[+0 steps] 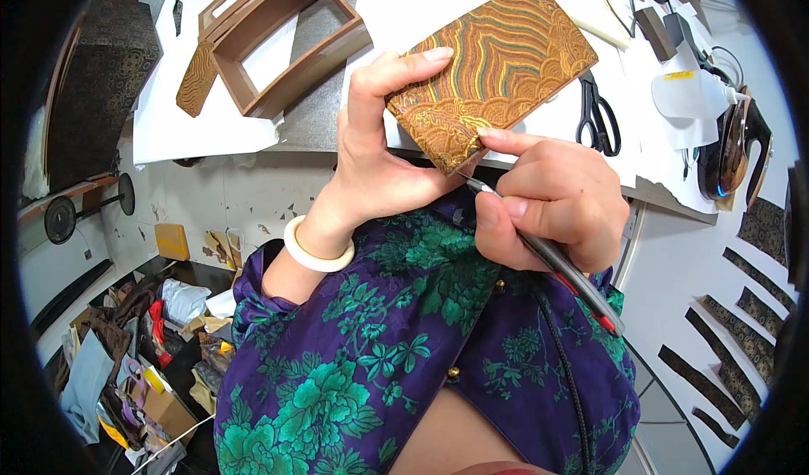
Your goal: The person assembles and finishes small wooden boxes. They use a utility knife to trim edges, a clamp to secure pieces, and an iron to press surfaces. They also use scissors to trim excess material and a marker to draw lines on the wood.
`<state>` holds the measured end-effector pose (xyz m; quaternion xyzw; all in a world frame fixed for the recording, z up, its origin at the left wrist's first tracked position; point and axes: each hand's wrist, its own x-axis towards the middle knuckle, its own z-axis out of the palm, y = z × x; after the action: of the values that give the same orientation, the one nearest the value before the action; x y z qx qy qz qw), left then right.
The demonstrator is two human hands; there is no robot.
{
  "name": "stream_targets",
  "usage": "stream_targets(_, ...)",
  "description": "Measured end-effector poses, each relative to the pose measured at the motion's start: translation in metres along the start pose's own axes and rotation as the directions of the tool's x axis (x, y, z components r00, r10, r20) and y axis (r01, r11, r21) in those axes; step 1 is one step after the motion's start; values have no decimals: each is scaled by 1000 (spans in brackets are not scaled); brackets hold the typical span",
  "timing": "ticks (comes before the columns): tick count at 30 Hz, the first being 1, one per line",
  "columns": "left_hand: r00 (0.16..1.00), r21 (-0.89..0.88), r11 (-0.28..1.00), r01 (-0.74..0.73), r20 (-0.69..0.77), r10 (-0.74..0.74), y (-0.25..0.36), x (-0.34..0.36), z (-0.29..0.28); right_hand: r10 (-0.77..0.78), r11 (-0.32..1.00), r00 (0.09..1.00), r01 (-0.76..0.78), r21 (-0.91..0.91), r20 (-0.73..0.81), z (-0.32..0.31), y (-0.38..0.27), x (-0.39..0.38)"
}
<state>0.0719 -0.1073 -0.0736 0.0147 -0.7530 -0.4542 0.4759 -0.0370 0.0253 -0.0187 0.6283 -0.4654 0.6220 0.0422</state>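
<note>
My left hand (371, 151) grips a rectangular brocade-covered piece (497, 62), gold-brown with wavy green and yellow lines, tilted above the table's near edge. Its fingers lie along the left side, and the thumb is partly hidden beneath the near corner. In my right hand (560, 197) is a slim grey-and-black pen-shaped tool (556, 260) with red bands. The thin metal tip meets the near corner of the brocade piece, where the right index finger also presses. The exact kind of tip is too small to tell.
On the white table (413, 8) lie an open brown frame (316, 88), a brocade scrap (198, 79) and black-handled scissors (600, 117). A white squeeze bottle (691, 96) and an iron (746, 151) stand at right. Dark fabric strips (716, 353) hang there. Scraps fill the lower left.
</note>
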Motion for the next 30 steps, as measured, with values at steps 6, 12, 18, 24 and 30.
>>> stream_targets(6, 1000, -8, 1000, 7, -7, -7, -3, -2, -1, 107, 994, 994, -107, 10, -6, -3, -6, 11)
stream_targets(12, 1000, -31, 999, 14, 5, -13, -3, -1, 0, 153, 987, 988, -154, 44, 25, -5, -10, 15)
stream_targets(18, 1000, -70, 998, 3, -12, -4, -4, -2, 2, 185, 983, 983, -184, -17, 11, -3, -11, 15)
stream_targets(24, 995, -7, 1000, -24, 100, 25, -7, -4, 0, 162, 984, 985, -156, -81, 65, -6, -14, 20)
stream_targets(30, 998, -68, 997, -27, -52, 24, -7, -2, 8, 151, 988, 985, -147, -49, 87, -8, -11, 15)
